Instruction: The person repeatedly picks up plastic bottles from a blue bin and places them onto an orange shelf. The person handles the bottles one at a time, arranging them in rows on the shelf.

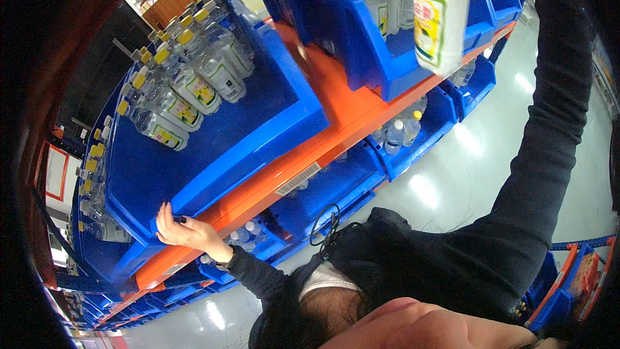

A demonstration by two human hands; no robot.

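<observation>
My left hand [186, 230] grips the front corner of a large blue plastic bin [261, 140], its fingers curled over the rim. Inside that bin, clear plastic bottles [193, 89] with yellow or white caps and yellow-green labels stand in rows toward the back. My right arm [554, 87] reaches up along the right side, and its hand is out of view beyond the top edge. A larger-looking labelled bottle [441, 19] is close to the camera, in front of the neighbouring blue bin [334, 14]. Its top is cut off, so what holds it is hidden.
An orange shelf beam [271, 189] with a barcode label runs beneath the bins. Lower blue bins [411, 143] hold more bottles. Grey shiny floor [436, 194] lies to the right. A black cable [332, 225] hangs at my chest. Another rack [562, 281] stands at lower right.
</observation>
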